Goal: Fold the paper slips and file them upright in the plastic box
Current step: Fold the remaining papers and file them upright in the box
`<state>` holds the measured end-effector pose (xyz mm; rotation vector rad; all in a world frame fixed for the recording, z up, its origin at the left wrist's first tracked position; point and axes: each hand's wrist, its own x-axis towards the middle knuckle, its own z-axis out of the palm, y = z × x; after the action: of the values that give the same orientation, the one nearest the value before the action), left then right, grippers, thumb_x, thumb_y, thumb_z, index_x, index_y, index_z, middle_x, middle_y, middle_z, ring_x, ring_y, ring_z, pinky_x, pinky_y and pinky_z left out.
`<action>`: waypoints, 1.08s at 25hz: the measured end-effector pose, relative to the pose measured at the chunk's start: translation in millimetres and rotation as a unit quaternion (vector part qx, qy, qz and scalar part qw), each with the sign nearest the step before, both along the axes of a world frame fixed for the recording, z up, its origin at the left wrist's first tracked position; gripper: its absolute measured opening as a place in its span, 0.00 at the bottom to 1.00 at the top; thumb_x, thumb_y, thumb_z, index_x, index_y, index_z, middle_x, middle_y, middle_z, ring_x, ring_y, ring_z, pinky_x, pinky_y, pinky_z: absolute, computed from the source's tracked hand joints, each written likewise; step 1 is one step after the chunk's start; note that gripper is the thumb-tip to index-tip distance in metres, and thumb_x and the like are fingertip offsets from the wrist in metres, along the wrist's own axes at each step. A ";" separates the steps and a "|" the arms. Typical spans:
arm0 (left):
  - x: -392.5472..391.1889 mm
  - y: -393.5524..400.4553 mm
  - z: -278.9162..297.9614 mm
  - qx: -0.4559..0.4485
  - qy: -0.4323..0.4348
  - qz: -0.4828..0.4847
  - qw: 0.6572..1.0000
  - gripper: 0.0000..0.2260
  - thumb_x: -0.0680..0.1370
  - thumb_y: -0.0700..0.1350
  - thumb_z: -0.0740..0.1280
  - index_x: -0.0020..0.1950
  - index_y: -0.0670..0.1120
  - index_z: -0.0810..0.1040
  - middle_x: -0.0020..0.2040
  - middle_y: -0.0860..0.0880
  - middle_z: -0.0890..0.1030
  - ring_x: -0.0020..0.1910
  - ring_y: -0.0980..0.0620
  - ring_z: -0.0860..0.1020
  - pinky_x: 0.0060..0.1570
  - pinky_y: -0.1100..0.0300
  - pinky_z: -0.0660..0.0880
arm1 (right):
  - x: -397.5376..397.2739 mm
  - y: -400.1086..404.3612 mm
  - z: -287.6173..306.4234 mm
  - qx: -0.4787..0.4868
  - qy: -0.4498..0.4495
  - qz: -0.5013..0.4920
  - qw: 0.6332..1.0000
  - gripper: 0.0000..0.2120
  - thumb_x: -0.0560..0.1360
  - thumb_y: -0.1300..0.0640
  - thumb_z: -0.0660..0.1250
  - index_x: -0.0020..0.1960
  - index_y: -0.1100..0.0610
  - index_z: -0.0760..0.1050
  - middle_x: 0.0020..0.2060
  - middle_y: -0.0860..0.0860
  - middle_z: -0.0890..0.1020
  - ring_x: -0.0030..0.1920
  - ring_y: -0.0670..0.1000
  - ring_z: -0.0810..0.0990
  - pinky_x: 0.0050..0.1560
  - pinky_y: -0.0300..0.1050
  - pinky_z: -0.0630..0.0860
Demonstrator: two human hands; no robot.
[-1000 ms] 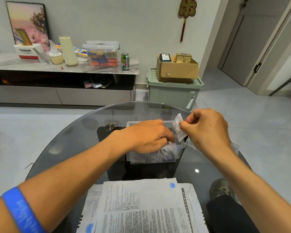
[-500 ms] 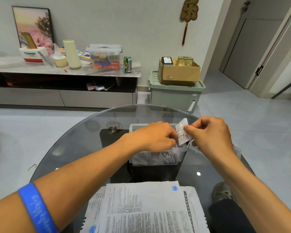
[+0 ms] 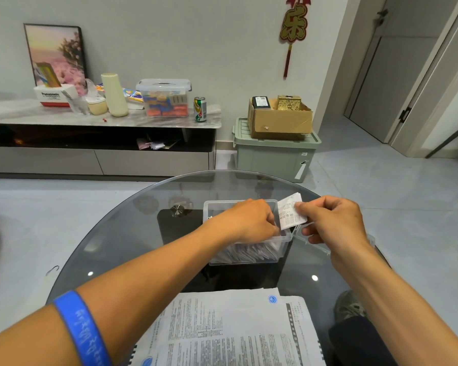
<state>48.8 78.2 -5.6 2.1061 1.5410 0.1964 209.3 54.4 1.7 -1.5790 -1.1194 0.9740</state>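
Fingers (image 3: 300, 207) of the right hand (image 3: 333, 220) pinch a folded slip (image 3: 290, 213), long axis upright; left hand (image 3: 249, 220) fingers hidden in the box (image 3: 284, 243).

**What the view leaves unseen**

The left hand (image 3: 251, 220) covers the plastic box's (image 3: 249, 256) opening; its fingertips are hidden inside, so what they touch cannot be told. The filed slips (image 3: 245, 253) blur behind the near wall. Printed sheets (image 3: 222, 328) run off the near edge. The folded slip's (image 3: 291, 213) print is too small to read.
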 end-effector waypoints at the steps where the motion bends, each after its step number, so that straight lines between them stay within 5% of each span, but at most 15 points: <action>1: 1.8 1.2 0.8 -0.015 -0.009 0.014 1.000 0.10 0.79 0.49 0.68 0.55 0.48 0.85 0.49 0.49 0.84 0.47 0.48 0.80 0.44 0.56 0.78 | 0.3 0.2 -0.1 0.000 0.002 0.000 1.000 0.08 0.73 0.60 0.73 0.42 0.65 0.78 0.39 0.63 0.85 0.27 0.52 0.77 0.28 0.43 0.74; 4: 6.8 3.5 5.9 -0.042 -0.024 0.050 0.998 0.10 0.77 0.46 0.72 0.57 0.45 0.85 0.55 0.47 0.84 0.54 0.46 0.81 0.55 0.53 0.79 | -0.2 0.5 -0.4 0.002 0.003 0.003 1.000 0.07 0.73 0.60 0.73 0.41 0.64 0.78 0.38 0.62 0.85 0.27 0.52 0.76 0.27 0.43 0.74; 8: 10.0 5.5 1.6 -0.007 -0.027 0.058 0.998 0.08 0.73 0.43 0.75 0.51 0.48 0.86 0.51 0.49 0.85 0.48 0.47 0.82 0.47 0.56 0.80 | 1.4 0.5 -0.8 0.003 0.001 0.006 1.000 0.08 0.73 0.60 0.73 0.42 0.66 0.78 0.37 0.61 0.85 0.26 0.51 0.76 0.27 0.43 0.74; 14: 8.3 4.8 -10.1 -0.060 -0.186 0.090 0.977 0.12 0.69 0.47 0.79 0.51 0.47 0.86 0.45 0.48 0.87 0.48 0.47 0.84 0.55 0.50 0.80 | 3.0 2.6 -1.0 0.009 0.002 0.004 1.000 0.07 0.73 0.59 0.73 0.41 0.64 0.79 0.35 0.58 0.85 0.27 0.50 0.77 0.27 0.42 0.75; 27: 9.3 11.9 -17.1 -0.122 -0.201 0.134 0.962 0.14 0.72 0.46 0.77 0.55 0.44 0.85 0.53 0.47 0.84 0.54 0.46 0.80 0.55 0.51 0.78 | 10.8 4.7 1.5 0.047 -0.061 -0.022 0.997 0.08 0.73 0.57 0.74 0.38 0.59 0.79 0.32 0.54 0.84 0.28 0.51 0.80 0.31 0.45 0.76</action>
<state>58.0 90.0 -22.7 1.5466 1.5048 0.4738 220.1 59.1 3.2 -1.5979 -1.1908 0.7930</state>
